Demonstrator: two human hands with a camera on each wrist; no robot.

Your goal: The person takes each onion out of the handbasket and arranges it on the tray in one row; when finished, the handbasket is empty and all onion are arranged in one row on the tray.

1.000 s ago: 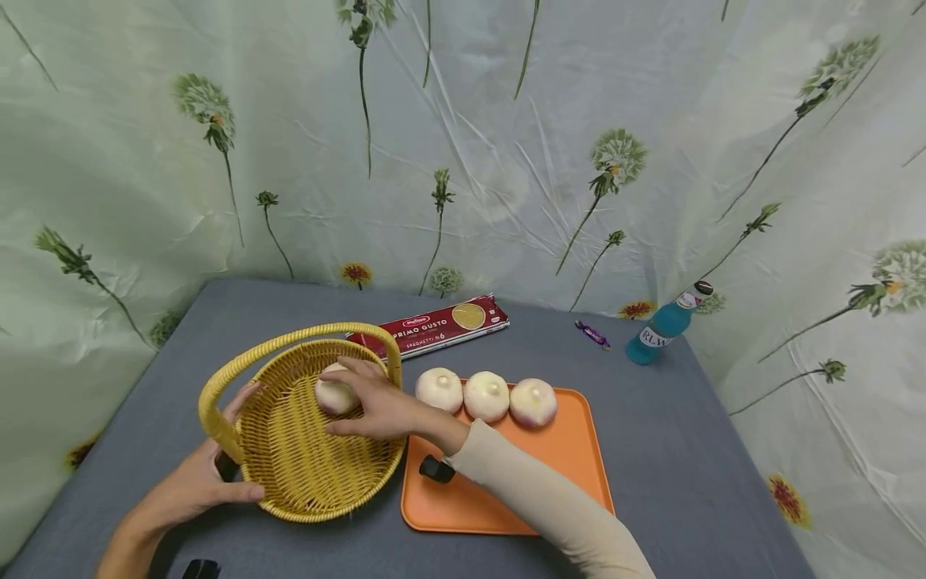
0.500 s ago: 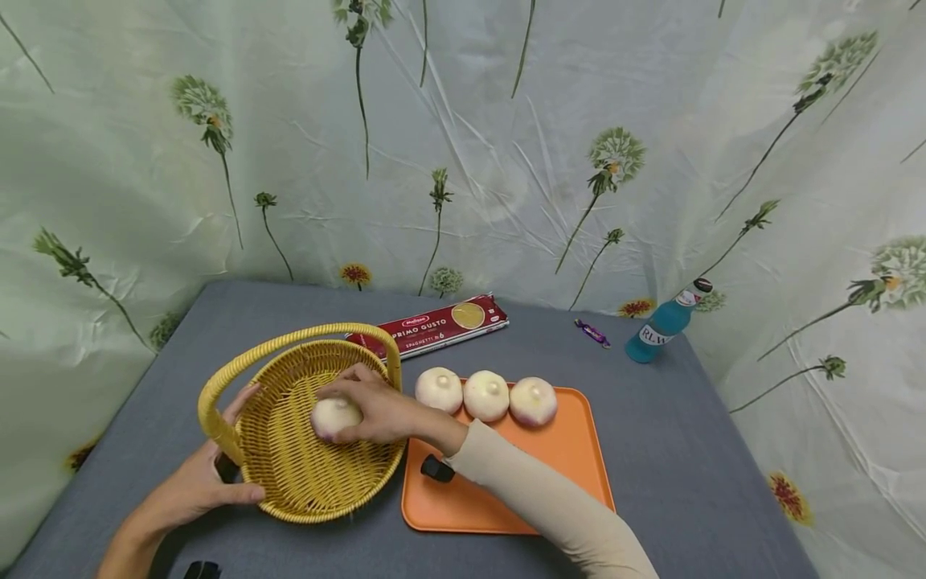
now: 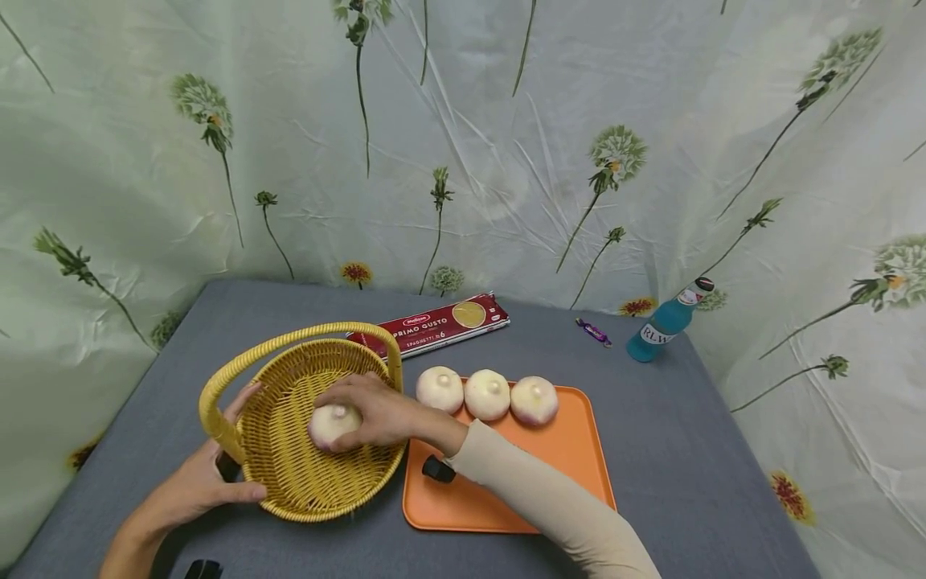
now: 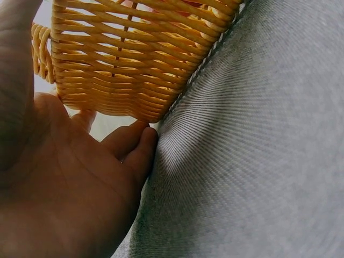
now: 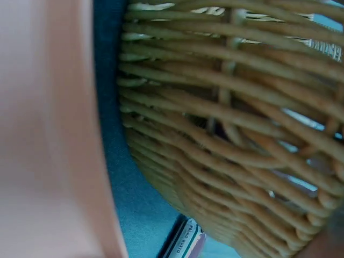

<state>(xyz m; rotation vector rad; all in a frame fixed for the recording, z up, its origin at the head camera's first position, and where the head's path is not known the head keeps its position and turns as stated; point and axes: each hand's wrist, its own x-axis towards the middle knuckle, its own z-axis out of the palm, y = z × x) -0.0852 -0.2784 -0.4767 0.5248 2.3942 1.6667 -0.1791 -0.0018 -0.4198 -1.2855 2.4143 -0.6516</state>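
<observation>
A yellow wicker basket (image 3: pixel 289 474) with a tall arched handle stands on the left of the table. Inside it, my right hand (image 3: pixel 379 412) grips a round white onion (image 3: pixel 334 425) with a purple tinge, thumb at the near side and fingers over the far side. My left hand (image 3: pixel 198 482) is spread against the basket's outer left wall; in the left wrist view, fingertips (image 4: pixel 141 141) touch the woven side low down. The right wrist view shows basket weave (image 5: pixel 215 107) and hides the right fingers. Three similar onions (image 3: pixel 487 396) sit in a row along the orange tray's far edge.
The orange tray (image 3: pixel 506 503) lies right of the basket, under the right forearm. Behind are a red spaghetti pack (image 3: pixel 441 326), a purple wrapped candy (image 3: pixel 593 331) and a blue bottle (image 3: pixel 661 328). A flowered curtain (image 3: pixel 492 161) hangs behind the table.
My right hand has brought the onion slightly left and nearer inside the basket, turning it so its nub faces up. The left hand and basket have stayed put.
</observation>
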